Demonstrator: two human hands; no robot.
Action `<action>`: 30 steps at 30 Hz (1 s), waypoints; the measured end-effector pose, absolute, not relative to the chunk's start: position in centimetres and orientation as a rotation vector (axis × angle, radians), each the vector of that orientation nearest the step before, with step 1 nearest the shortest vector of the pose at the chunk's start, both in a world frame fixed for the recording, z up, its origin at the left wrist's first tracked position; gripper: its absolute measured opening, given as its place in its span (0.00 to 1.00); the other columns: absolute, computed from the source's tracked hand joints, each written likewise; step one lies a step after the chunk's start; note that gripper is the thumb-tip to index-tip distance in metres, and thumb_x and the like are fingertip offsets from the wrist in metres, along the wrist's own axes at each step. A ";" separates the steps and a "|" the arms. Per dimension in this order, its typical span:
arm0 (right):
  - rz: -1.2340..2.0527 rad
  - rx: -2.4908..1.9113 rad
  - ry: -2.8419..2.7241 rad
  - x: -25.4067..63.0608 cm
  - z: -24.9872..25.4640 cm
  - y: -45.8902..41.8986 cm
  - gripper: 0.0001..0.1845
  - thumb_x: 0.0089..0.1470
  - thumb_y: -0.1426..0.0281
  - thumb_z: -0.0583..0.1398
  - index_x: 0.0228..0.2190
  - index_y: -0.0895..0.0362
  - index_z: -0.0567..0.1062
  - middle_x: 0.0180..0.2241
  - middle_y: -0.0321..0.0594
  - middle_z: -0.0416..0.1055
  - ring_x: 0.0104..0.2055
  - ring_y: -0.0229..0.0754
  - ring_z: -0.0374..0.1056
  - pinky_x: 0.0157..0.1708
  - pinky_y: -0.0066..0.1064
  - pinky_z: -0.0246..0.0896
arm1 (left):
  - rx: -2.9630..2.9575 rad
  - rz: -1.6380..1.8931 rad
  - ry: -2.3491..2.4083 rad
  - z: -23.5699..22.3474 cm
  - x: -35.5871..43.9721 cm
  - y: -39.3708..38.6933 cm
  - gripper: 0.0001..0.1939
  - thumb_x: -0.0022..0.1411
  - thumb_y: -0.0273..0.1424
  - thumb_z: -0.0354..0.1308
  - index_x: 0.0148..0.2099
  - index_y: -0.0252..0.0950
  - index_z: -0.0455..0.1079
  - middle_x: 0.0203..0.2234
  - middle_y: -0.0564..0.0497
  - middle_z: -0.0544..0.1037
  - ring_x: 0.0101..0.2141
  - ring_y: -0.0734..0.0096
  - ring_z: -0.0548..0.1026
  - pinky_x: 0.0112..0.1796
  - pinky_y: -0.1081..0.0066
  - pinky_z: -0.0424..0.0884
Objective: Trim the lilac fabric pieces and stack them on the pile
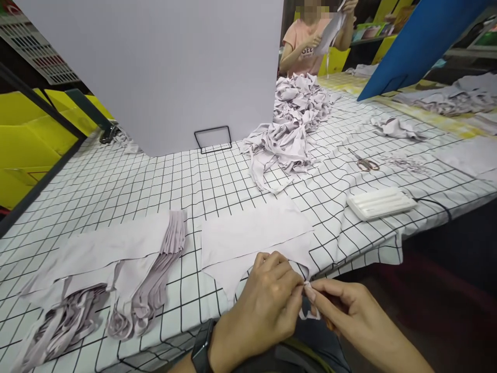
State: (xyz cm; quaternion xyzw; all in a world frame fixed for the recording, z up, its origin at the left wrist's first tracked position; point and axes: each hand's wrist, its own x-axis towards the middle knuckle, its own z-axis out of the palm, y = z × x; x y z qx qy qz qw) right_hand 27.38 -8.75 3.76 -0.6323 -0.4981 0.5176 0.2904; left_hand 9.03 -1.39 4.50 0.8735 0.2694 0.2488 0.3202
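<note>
A pale lilac garment (pixel 256 230) lies flat at the table's front edge, its narrow strap end hanging toward my lap. My left hand (pixel 267 295) is closed, thumb and fingers pinching the strap (pixel 307 287) of this garment. Opposite it, my right hand (pixel 345 305) pinches the same strap between thumb and forefinger, so the fingertips of both hands nearly meet. Part of the strap dangles below them. On the left, a fanned stack of similar garments (pixel 116 248) rests with its straps bunched toward the edge.
Behind stands a large grey board (pixel 174 72) with a wire foot. A heap of lilac pieces (pixel 295 124) lies beside it. To the right are scissors (pixel 365 161), a white device (pixel 380 203) with a black cable, and a blue board (pixel 419 46). Across the table, a person (pixel 310 46) holds fabric.
</note>
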 end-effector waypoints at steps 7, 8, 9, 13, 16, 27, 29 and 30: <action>1.368 -1.671 -1.356 27.9 3.3 -8.8 0.17 0.61 0.55 0.60 0.32 0.53 0.81 0.30 0.38 0.76 0.32 0.43 0.69 0.32 0.29 0.62 | 2.273 0.327 0.722 6.1 8.7 -0.5 0.07 0.67 0.21 0.52 0.36 0.37 0.62 0.31 0.53 0.71 0.39 0.66 0.68 0.40 0.64 0.64; 1.388 -1.668 -1.315 27.9 3.2 -8.7 0.17 0.61 0.54 0.60 0.33 0.54 0.81 0.30 0.38 0.76 0.31 0.42 0.68 0.31 0.29 0.63 | 2.246 0.306 0.725 6.1 8.7 -0.3 0.08 0.66 0.20 0.53 0.36 0.37 0.62 0.31 0.54 0.72 0.39 0.66 0.68 0.40 0.64 0.64; 1.404 -1.663 -1.288 27.8 3.0 -8.7 0.18 0.61 0.54 0.60 0.33 0.54 0.81 0.29 0.38 0.75 0.29 0.41 0.68 0.30 0.28 0.63 | 2.214 0.302 0.732 6.0 8.7 -0.2 0.08 0.65 0.20 0.54 0.36 0.37 0.63 0.31 0.54 0.72 0.38 0.67 0.69 0.40 0.65 0.64; 1.428 -1.671 -1.197 27.4 2.8 -8.4 0.18 0.60 0.54 0.61 0.29 0.55 0.79 0.24 0.35 0.73 0.23 0.36 0.65 0.23 0.25 0.60 | 2.054 0.365 0.748 5.5 8.6 0.8 0.07 0.66 0.21 0.57 0.37 0.39 0.68 0.32 0.55 0.75 0.39 0.68 0.71 0.41 0.67 0.67; 1.441 -1.675 -1.038 27.3 2.8 -7.7 0.20 0.57 0.52 0.63 0.28 0.56 0.77 0.22 0.35 0.73 0.19 0.35 0.64 0.19 0.24 0.61 | 2.054 0.455 0.778 4.6 8.9 2.0 0.06 0.68 0.23 0.56 0.37 0.38 0.69 0.33 0.54 0.75 0.38 0.68 0.72 0.41 0.67 0.69; 1.364 -1.673 -0.752 27.1 1.9 -3.2 0.21 0.53 0.53 0.65 0.21 0.57 0.77 0.16 0.36 0.70 0.16 0.35 0.64 0.17 0.24 0.61 | 2.573 0.359 1.031 1.6 11.2 5.0 0.07 0.66 0.21 0.54 0.38 0.35 0.71 0.38 0.46 0.75 0.39 0.58 0.72 0.38 0.59 0.72; 1.379 -1.685 -0.738 26.8 1.4 -2.6 0.21 0.53 0.54 0.64 0.20 0.57 0.77 0.14 0.35 0.69 0.15 0.35 0.63 0.16 0.24 0.60 | 2.535 0.430 1.038 1.2 11.2 5.2 0.07 0.66 0.20 0.54 0.37 0.35 0.71 0.37 0.47 0.75 0.38 0.60 0.72 0.37 0.60 0.72; 1.386 -1.693 -0.727 26.7 1.3 -2.3 0.21 0.53 0.54 0.64 0.20 0.57 0.76 0.14 0.35 0.70 0.14 0.35 0.63 0.15 0.24 0.59 | 2.510 0.470 1.037 1.0 11.1 5.2 0.08 0.66 0.20 0.54 0.37 0.36 0.71 0.37 0.47 0.75 0.38 0.61 0.72 0.37 0.61 0.71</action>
